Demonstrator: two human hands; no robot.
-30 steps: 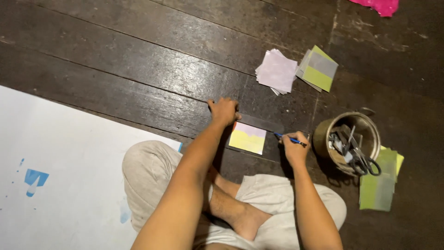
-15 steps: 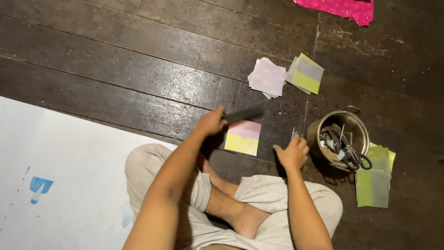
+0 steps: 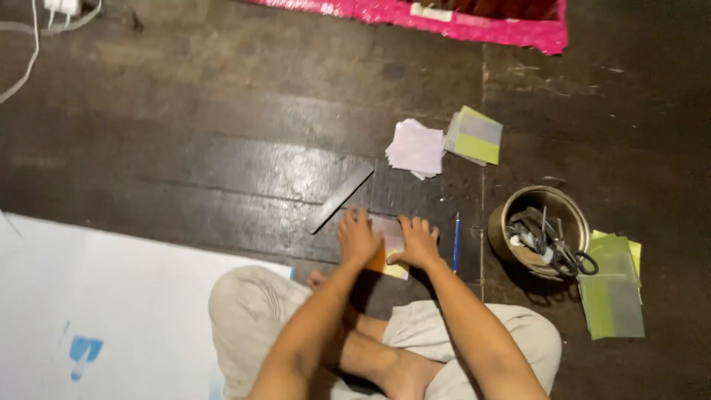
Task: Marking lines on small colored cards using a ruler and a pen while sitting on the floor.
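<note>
Dark plank floor, left hand and right hand — fingers flat (holding nothing) — on paper square, pen beside.

A metal ruler lies slanted on the dark wooden floor near the middle of the frame. Right of centre, a blue pen lies beside a round metal tin holding scissors. Above are a stack of pale lilac paper squares and a grey-and-green stack, just beside each other. Green sheets sit at the right. A large white sheet with blue marks fills the lower left; pink material runs along the top edge, and a white cable shows in the upper left corner.
</note>
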